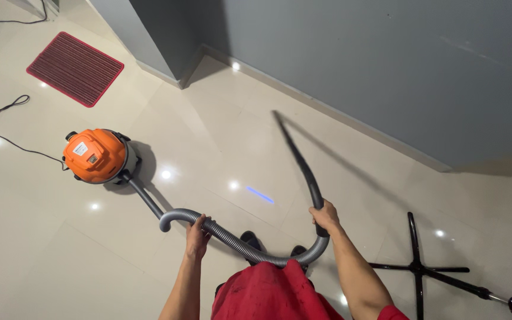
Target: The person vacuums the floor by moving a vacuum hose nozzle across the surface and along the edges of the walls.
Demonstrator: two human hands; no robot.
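Floor, left to right.

Power cord (1, 118): black, trailing loose over the pale tiled floor (42, 261), well apart from the person's feet.

Doormat (76, 68): red, ribbed, lying flat near the wall corner.

Canister vacuum (97, 156): orange top, standing upright on the tiles, ahead and to the left of the person.

Ribbed hose (238, 246): grey, running from the canister, arching up, then sagging in front of the red garment.

Left hand (197, 235): fingers curled round the hose just past its arch, gripping it.

Right hand (325, 216): closed round the bent handle of the black wand (300, 161); the wand slants forward, its tip down by the floor near the grey wall (386, 65).

Chair base (419, 269): black, star-shaped, lying on the tiles at right, close to the right elbow.

Handling note: it seems best to keep the hose lifted in the left hand so that it does not drag or kink, to hold the wand tip low along the skirting, and to mind the chair base when swinging right.
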